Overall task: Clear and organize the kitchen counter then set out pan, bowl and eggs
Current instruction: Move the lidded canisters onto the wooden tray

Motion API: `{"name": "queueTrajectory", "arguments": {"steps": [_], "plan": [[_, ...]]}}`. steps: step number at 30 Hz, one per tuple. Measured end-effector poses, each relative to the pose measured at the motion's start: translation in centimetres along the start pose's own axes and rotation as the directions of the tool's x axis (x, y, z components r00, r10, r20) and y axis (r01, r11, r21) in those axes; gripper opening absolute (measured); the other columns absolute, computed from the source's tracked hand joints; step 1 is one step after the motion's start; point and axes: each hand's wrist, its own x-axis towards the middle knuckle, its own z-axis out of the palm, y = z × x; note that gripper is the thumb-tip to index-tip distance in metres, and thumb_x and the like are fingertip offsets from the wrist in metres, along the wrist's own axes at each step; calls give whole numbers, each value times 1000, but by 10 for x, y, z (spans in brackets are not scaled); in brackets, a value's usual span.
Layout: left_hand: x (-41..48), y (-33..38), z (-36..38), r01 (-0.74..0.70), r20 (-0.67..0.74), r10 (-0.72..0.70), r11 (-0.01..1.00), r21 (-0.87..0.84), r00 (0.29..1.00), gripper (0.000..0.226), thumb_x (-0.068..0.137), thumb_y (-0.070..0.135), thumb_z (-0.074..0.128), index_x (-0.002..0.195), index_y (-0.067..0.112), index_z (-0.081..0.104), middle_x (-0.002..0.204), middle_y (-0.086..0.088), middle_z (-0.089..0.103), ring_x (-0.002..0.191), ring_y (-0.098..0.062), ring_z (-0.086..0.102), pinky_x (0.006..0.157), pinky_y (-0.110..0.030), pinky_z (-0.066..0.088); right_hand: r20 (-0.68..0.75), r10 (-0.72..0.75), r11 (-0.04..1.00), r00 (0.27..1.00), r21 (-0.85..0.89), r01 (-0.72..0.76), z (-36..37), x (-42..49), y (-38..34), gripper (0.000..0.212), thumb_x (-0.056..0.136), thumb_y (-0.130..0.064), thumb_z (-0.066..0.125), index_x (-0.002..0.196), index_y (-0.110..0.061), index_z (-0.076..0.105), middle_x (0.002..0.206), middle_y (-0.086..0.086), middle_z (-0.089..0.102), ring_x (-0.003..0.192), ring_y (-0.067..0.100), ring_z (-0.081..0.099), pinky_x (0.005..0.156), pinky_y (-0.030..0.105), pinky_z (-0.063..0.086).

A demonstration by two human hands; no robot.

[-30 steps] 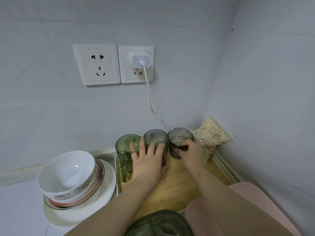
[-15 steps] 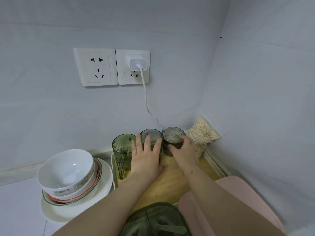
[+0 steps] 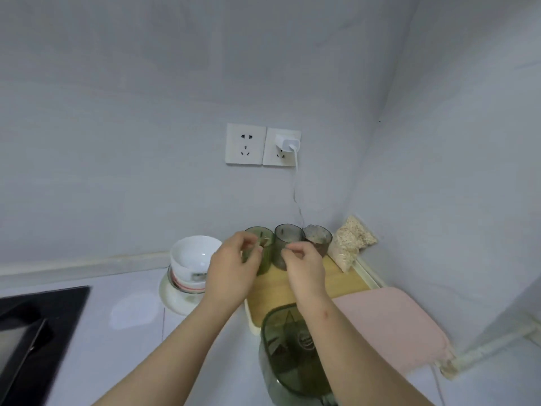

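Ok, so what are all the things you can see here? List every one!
tray: 1, wooden, by the corner
green cup: 1, green, back left of tray
grey cup: 1, grey, back middle of tray
brown cup: 1, brownish, back right of tray
grain bag: 1, beige, in the corner
plate: 1, white, left of tray
bowls: stack, white, on plate
jug: 1, green, nearest the camera
cloth: 1, pink, right of tray
sockets: 2, white, wall
charger: 1, white, in right socket
cooktop: 1, black, far left
left hand: 1, fingers loosely curled, before green cup
right hand: 1, fingers loosely curled, before grey cup
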Motion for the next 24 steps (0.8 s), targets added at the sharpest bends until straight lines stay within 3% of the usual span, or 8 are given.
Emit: {"name": "queueTrajectory", "arguments": {"steps": [2,5,11,14,17,24], "plan": [[-20,-2,-27,125,4,-125,983,-133,992,9,90,15,55,92,23,60,87,12,63,94,-12,59,81,-18,42,29,1,999,1000,51,-3,9,-31,-10,11,89,-9,55,96,-13,62,81,-9,57,77,7,54,63,16,39],[-52,-12,-72,307,69,-299,923,-232,952,14,89,15,55,81,24,61,82,6,63,85,-12,57,79,-23,41,104,15,992,994,120,-28,33,-77,-21,16,87,-5,54,78,-17,61,76,-3,59,72,11,54,61,17,40],[-129,-45,-164,494,2,-522,807,-325,853,13,92,12,50,88,19,61,90,-3,66,82,-15,62,73,-25,45,410,63,982,910,137,-130,99,-172,-31,17,89,-10,53,76,-19,57,75,0,62,63,10,56,65,21,43],[-165,-61,-204,514,-117,-580,784,-347,806,14,92,12,51,86,20,61,89,-5,66,81,-14,61,70,-24,44,545,59,984,836,108,-140,130,-211,-32,16,89,-11,52,77,-20,58,78,2,65,66,13,58,69,25,44],[-214,-68,-246,534,-264,-649,748,-395,713,12,91,12,53,85,17,62,82,-5,65,78,-15,59,68,-24,43,678,49,987,733,79,-139,161,-257,-35,18,89,-10,51,76,-20,59,74,0,64,65,13,57,66,23,44],[-328,-71,-344,530,-538,-706,705,-472,460,11,93,16,53,89,16,63,87,-3,67,80,-15,62,73,-27,46,905,35,994,425,13,-108,223,-380,-49,12,90,-14,52,81,-17,60,76,-2,63,66,10,55,64,21,44]]}}
